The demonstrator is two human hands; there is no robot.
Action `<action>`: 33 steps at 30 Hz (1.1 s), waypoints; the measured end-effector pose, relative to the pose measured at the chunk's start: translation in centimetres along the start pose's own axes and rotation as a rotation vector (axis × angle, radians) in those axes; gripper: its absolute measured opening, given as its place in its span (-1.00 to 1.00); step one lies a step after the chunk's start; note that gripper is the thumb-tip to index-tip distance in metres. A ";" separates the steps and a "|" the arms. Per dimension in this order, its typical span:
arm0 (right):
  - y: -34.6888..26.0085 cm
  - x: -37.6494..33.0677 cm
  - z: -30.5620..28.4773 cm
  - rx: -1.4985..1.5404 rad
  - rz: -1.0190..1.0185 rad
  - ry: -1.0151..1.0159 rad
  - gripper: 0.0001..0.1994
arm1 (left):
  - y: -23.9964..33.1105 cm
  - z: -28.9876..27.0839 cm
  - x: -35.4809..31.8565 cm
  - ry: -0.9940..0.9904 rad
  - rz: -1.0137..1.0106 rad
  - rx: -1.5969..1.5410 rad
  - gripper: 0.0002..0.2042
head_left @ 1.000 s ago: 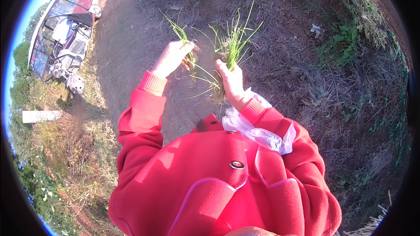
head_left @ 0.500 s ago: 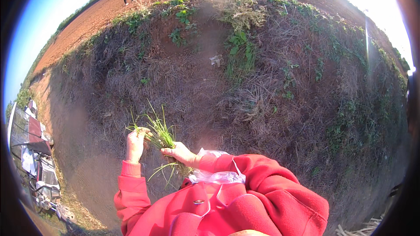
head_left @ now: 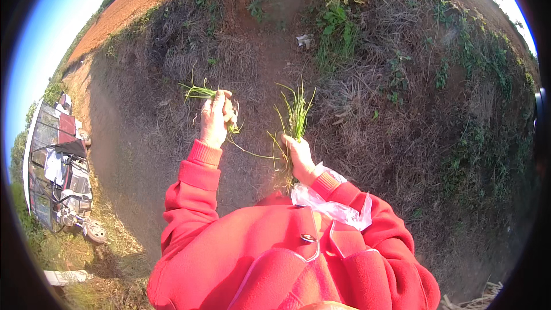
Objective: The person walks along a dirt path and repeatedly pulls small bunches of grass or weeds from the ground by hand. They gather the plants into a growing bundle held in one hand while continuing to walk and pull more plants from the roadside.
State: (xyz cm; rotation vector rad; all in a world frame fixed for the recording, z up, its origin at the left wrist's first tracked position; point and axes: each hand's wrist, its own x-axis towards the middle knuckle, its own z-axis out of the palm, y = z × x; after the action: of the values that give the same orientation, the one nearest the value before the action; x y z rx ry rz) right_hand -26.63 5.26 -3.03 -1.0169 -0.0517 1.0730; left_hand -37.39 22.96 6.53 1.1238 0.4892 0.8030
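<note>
A bunch of green shoots is gripped in the closed right hand. Left of the bunch, a few loose shoots are pinched in the closed left hand; these could easily be dropped onto the dry grass bank, being thinly held.

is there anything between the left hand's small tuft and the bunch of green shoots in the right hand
Nothing visible does. The left hand holds a small tuft of shoots, and the right hand grips the larger bunch of green shoots. Between them is only open air over bare soil, crossed by one thin trailing blade.
</note>
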 end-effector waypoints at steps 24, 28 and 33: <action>-2.1 -1.8 -2.4 -0.009 0.055 -0.382 -0.77 | -6.8 4.1 -0.9 -0.451 -0.722 0.116 -0.88; -2.2 -1.3 -1.9 -0.043 0.032 -0.315 -0.77 | -6.4 4.0 0.3 -0.369 -0.658 0.048 -0.89; -1.1 0.0 -1.8 -0.096 -0.160 -0.223 -0.81 | -4.9 3.3 0.8 -0.201 -0.498 0.015 -0.85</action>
State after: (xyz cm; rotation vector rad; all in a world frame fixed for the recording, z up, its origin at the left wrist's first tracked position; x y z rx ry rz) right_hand -24.98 3.94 -3.31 -0.9578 -0.3626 1.0409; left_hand -33.01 20.64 3.26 1.0234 0.5744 0.2505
